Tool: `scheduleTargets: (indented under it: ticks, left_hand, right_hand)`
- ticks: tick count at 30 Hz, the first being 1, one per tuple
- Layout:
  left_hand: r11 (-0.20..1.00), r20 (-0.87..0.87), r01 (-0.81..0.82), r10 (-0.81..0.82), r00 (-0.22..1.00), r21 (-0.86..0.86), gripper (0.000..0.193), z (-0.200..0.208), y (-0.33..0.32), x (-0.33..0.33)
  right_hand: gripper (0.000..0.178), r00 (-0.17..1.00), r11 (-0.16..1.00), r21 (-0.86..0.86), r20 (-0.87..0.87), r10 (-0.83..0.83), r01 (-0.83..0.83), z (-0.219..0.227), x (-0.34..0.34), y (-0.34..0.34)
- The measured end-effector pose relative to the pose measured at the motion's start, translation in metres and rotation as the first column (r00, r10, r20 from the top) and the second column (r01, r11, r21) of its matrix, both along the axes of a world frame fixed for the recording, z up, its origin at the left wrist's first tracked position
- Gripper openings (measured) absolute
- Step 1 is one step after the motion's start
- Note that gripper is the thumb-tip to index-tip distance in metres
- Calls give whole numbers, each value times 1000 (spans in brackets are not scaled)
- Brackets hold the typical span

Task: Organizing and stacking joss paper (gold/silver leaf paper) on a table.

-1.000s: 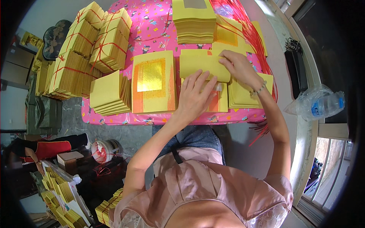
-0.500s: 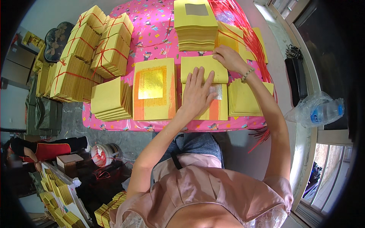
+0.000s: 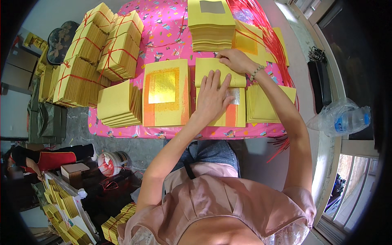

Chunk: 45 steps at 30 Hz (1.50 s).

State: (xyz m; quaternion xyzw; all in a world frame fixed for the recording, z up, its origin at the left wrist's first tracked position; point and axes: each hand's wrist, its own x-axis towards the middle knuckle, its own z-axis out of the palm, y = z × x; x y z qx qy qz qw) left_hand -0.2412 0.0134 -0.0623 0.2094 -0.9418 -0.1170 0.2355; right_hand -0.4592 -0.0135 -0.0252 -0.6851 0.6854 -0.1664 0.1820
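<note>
A yellow paper sheet [image 3: 204, 67] with orange bands and a silver patch lies in front of me, its far part folded over toward me. My left hand [image 3: 212, 96] lies flat on it with fingers stretched out, the fingertips on the folded flap. At the flap's far edge, my right hand [image 3: 237, 61] has its fingers curled and closed on the paper. To the left lies a flat yellow sheet [image 3: 166, 116] with a gold square and orange bands. Folded yellow papers are stacked on both sides, a left pile [image 3: 114, 104] and a right pile [image 3: 269, 102].
Behind my hands stands a tall paper stack [image 3: 211, 34]. Bundles tied with red string [image 3: 83, 67] fill the far left of the pink-covered table [image 3: 163, 28]. Loose red strings [image 3: 261, 24] hang at right, near a plastic bottle [image 3: 347, 123]. A bucket [image 3: 112, 163] stands on the floor.
My right hand has slid left along the flap's far edge. My left hand stays flat on the paper, nearly in the same place.
</note>
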Motion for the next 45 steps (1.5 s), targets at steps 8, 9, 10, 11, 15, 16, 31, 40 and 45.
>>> scheduleTargets:
  ticks: [8, 9, 10, 11, 15, 16, 31, 40, 45]
  left_hand:
    - [1000, 9, -5, 5, 1000, -25, 67, -2, -1, -1]
    - [999, 19, -14, 15, 1000, -37, 66, -1, -1, 0]
    - [999, 29, -23, 25, 999, -49, 65, -1, -1, 0]
    - [999, 30, -22, 23, 999, -47, 65, -2, -1, 0]
    - [1000, 23, -12, 13, 1000, -26, 63, -3, -1, 0]
    - [1000, 25, -11, 11, 1000, -19, 62, -3, -1, 0]
    - [1000, 38, -3, 3, 999, 13, 57, -9, -3, 1]
    - [999, 83, 22, -24, 996, 30, 58, -12, -3, 0]
    - [997, 119, 23, -33, 992, 78, 67, -11, -12, 11]
  right_hand:
    - [27, 999, 1000, 26, 51, -11, 9, -1, -2, -2]
    - [27, 999, 1000, 28, 53, -10, 8, -1, -1, -1]
    - [27, 998, 999, 31, 46, -32, 30, -1, 0, -2]
    - [28, 998, 998, 32, 38, -57, 55, -1, 0, -1]
    - [28, 998, 999, -10, -38, 46, -47, -6, -4, -3]
    - [28, 999, 999, 3, -35, 40, -40, -5, -4, -4]
    - [20, 984, 999, 29, -174, 32, -28, 55, 3, 30]
    - [27, 980, 945, 326, -181, 78, -16, 21, 14, 60]
    - [29, 977, 960, 280, -195, 83, -26, 17, 15, 60]
